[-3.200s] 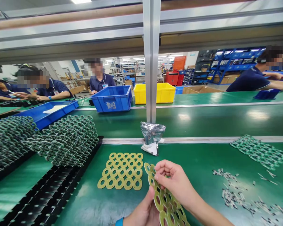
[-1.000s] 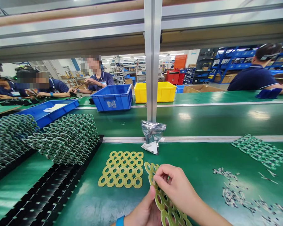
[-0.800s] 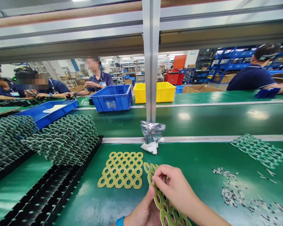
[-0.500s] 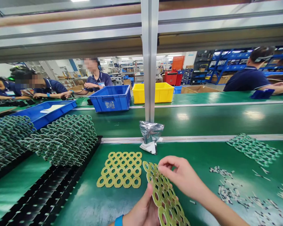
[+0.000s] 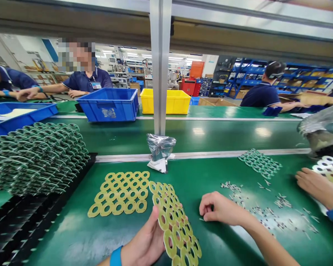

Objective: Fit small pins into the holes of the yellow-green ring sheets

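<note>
Left hand (image 5: 145, 242) clamped the yellow ring panel (image 5: 173, 220) by its edge at bottom centre, right hand (image 5: 220, 210) apart with fingers pinched shut; panel looked thin, light, probably snappy at the tabs.

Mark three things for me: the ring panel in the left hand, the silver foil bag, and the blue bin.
ring panel (image 5: 174, 225), head view, middle rings.
silver foil bag (image 5: 159, 147), head view, crumpled front.
blue bin (image 5: 108, 109), head view, front wall.

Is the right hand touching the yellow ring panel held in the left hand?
Apart. Head view shows green mat between the right hand and the ring panel in the left hand.
</note>
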The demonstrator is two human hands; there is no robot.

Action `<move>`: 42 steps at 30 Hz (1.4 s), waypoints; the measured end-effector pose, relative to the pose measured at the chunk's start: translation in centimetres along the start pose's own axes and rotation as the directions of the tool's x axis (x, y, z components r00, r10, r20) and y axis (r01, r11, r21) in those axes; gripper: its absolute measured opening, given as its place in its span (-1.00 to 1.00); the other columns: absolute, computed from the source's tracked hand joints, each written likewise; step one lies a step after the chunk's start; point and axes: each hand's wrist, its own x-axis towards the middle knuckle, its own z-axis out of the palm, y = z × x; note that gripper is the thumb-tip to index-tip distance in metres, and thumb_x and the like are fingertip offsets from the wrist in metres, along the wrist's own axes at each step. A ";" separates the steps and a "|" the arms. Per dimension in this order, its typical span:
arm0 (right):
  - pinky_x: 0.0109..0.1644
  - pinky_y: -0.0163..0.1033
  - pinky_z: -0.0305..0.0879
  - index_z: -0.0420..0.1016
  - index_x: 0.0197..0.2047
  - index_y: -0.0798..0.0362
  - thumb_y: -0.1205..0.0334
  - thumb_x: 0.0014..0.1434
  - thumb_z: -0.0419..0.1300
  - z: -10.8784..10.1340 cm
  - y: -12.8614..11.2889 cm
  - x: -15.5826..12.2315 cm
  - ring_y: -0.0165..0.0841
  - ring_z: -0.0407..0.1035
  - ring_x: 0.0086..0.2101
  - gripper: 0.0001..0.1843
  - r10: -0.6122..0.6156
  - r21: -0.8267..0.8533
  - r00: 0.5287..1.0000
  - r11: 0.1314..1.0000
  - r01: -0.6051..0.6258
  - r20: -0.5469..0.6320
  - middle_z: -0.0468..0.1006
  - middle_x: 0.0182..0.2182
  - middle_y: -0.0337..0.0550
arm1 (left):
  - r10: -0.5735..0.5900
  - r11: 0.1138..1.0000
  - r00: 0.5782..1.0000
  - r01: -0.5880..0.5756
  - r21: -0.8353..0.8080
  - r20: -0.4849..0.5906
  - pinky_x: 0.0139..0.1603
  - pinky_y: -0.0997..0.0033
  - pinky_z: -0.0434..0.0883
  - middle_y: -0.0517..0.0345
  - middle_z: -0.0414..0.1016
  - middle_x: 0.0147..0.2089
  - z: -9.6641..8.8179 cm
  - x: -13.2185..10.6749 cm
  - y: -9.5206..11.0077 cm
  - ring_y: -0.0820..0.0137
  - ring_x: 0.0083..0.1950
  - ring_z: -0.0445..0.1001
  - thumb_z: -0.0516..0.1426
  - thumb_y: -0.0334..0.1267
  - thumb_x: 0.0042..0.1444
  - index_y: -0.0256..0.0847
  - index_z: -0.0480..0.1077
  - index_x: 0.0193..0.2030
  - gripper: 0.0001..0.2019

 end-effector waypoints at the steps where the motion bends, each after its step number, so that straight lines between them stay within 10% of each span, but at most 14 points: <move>1: -0.49 -0.41 0.16 0.52 -0.48 0.09 0.42 -0.15 0.21 0.1 0.2 0.0 -0.48 0.29 -0.54 -0.90 -0.004 -0.005 1.000 1.000 0.004 0.017 0.42 -0.51 -0.26 | -0.004 1.000 1.000 0.004 0.001 0.002 0.22 -0.05 -0.06 -0.15 0.42 -0.02 0.0 0.0 0.0 0.08 0.07 0.30 0.08 0.16 -0.11 -0.33 0.32 0.02 -0.34; 11: -0.38 -0.38 0.15 0.45 -0.48 0.05 0.46 -0.03 0.09 -0.1 0.6 0.6 -0.46 0.30 -0.48 -0.84 -0.008 -0.199 0.965 0.979 -0.046 -0.264 0.44 -0.47 -0.25 | -0.018 1.000 1.000 0.018 0.012 -0.017 0.24 0.01 -0.08 -0.10 0.34 0.08 0.3 0.0 0.2 0.09 0.18 0.18 0.09 0.18 -0.15 -0.25 0.29 0.06 -0.31; 26: -0.47 -0.39 0.02 0.38 -0.48 0.01 0.38 -0.11 0.17 1.5 -1.0 0.2 -0.44 0.28 -0.50 -0.92 0.085 -0.294 0.968 0.943 -0.154 -0.235 0.43 -0.53 -0.32 | -0.001 1.000 1.000 0.001 0.002 0.008 0.21 -0.04 -0.06 -0.17 0.38 0.01 0.1 0.1 0.1 0.04 0.12 0.24 0.05 0.21 -0.12 -0.32 0.28 0.05 -0.29; 35: -0.47 -0.37 0.15 0.32 -0.55 0.08 0.32 -0.03 0.13 1.6 -1.2 0.6 -0.44 0.27 -0.52 -0.90 0.059 0.147 0.972 0.989 -0.026 -0.227 0.39 -0.58 -0.26 | 0.031 0.998 1.000 -0.031 -0.060 0.005 0.19 -0.05 -0.05 -0.28 0.33 0.04 0.3 0.3 0.2 0.00 0.12 0.23 0.00 0.26 -0.13 -0.45 0.20 0.09 -0.18; 42: -0.55 -0.39 0.24 0.29 -0.41 0.07 0.18 -0.05 0.23 2.4 -6.5 2.6 -0.48 0.17 -0.53 -0.80 0.068 0.630 0.950 0.763 0.149 -0.306 0.26 -0.57 -0.34 | 0.096 0.993 0.993 -0.091 -0.072 0.070 0.19 0.01 -0.01 -0.24 0.33 0.04 0.3 0.3 0.2 0.09 0.12 0.25 -0.07 0.23 -0.04 -0.42 0.17 0.12 -0.24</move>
